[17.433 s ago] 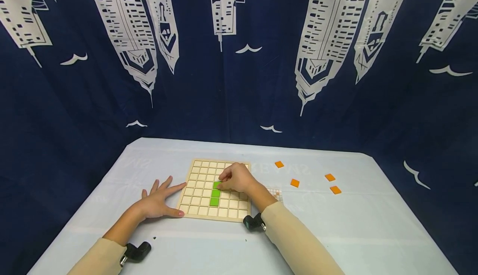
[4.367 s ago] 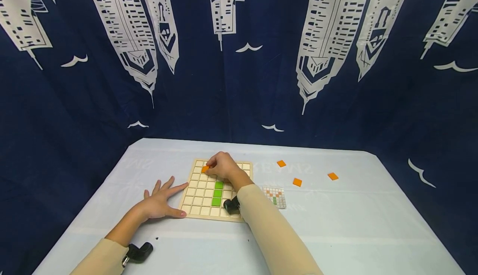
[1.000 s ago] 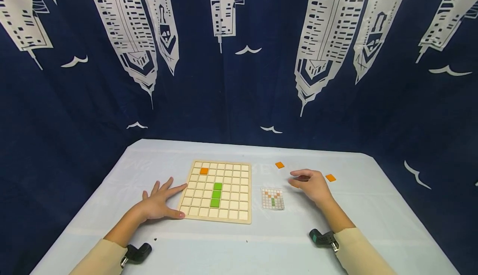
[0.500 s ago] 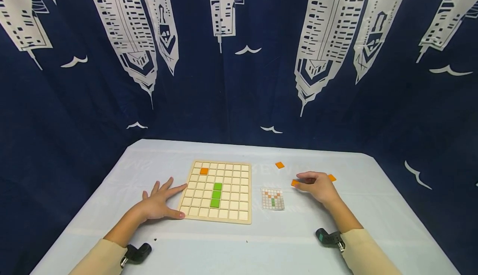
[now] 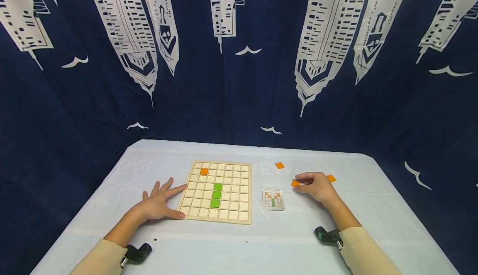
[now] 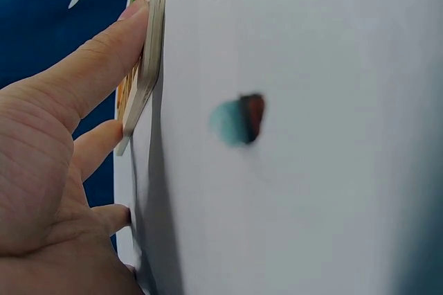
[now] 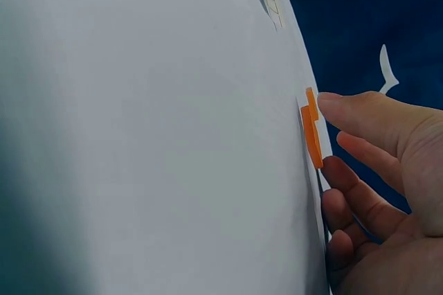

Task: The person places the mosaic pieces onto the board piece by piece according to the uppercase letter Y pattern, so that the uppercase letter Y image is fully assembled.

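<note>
My left hand [image 5: 158, 203] lies spread at the left side of a wooden grid board [image 5: 235, 221], its thumb and index finger touching the frame; in the left wrist view the thumb [image 6: 104, 59] presses on the board's edge. Three green square tiles [image 5: 216, 195] form a column in the board, and one orange tile [image 5: 204, 171] sits near its upper left. To the right, my right hand [image 5: 317, 187] hovers low with thumb and index finger apart around an orange square tile [image 5: 295, 183] lying on the table. The right wrist view shows the thumb [image 7: 367, 118] right beside orange tiles [image 7: 311, 139].
A small printed grid card [image 5: 273, 199] with orange and green squares lies between the board and my right hand. One loose orange tile [image 5: 279, 165] lies farther back, another orange tile [image 5: 331, 178] behind my right hand. A dark blue patterned cloth [image 5: 231, 100] hangs behind the white table.
An orange tile has gone into the board's upper left, and the right hand has come back to the right, to a loose tile. Since half a second ago little has changed. Left hand stays put.
</note>
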Demonstrator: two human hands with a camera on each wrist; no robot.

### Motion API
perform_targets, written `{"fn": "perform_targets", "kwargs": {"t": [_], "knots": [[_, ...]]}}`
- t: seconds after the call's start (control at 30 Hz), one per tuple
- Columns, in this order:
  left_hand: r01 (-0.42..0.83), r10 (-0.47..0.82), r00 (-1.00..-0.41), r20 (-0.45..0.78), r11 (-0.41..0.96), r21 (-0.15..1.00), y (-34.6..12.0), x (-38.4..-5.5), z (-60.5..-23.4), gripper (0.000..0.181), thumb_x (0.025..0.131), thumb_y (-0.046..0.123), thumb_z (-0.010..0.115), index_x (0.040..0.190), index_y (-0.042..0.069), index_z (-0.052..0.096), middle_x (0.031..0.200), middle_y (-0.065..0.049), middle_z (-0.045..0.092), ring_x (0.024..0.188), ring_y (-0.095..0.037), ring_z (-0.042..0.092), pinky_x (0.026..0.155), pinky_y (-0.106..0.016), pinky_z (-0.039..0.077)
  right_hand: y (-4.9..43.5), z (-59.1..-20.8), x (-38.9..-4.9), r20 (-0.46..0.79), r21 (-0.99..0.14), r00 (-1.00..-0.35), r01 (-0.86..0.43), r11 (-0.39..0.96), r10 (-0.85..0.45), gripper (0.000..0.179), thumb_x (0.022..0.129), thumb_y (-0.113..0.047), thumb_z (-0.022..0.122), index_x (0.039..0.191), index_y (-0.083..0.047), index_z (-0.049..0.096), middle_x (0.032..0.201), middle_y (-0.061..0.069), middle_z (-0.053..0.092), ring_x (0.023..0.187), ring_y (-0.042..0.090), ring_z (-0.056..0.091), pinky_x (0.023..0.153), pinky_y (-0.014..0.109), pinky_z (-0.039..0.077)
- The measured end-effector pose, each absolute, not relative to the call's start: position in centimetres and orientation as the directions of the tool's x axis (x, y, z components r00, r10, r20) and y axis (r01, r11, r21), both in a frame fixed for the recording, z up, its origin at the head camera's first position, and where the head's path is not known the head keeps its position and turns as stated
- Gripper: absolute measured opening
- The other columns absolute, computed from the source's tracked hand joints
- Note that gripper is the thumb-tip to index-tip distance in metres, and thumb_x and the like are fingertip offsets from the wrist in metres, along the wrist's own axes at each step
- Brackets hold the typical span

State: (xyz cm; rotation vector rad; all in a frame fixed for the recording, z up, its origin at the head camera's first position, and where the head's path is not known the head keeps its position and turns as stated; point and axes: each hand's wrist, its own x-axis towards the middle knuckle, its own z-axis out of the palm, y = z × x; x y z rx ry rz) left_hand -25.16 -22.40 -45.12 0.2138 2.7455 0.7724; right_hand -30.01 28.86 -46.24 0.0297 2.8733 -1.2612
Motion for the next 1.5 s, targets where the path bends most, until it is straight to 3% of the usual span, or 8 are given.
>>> {"fn": "perform_targets", "kwargs": {"t": [0.53,1.5], "knots": [[0.075,0.223,-0.949,-0.225,0.849,0.523,-22.25,-25.13,-44.92,0.108,0.064,0.054,0.092,0.156,0.025,0.044,0.169,-0.03,0.008,0.151,-0.063,-0.01,0.106,-0.088,-0.009,28.61,-46.34,-30.59,-0.009,-0.662,-1.0,0.026,0.749,0.026,0.037,0.078,-0.016,0.088,0.112,-0.005,0.078,0.107,0.012,0.074,0.088,0.023,0.053,0.073,0.029,0.041],[0.066,0.217,-0.95,-0.227,0.845,0.53,-22.4,-25.04,-44.95,0.107,0.064,0.053,0.092,0.156,0.026,0.044,0.169,-0.03,0.008,0.151,-0.063,-0.01,0.106,-0.087,-0.009,28.19,-45.61,-30.86,-0.076,-0.631,-0.997,0.068,0.773,0.025,0.032,0.08,-0.017,0.087,0.108,-0.003,0.078,0.09,0.006,0.069,0.084,0.021,0.055,0.069,0.029,0.045]]}}
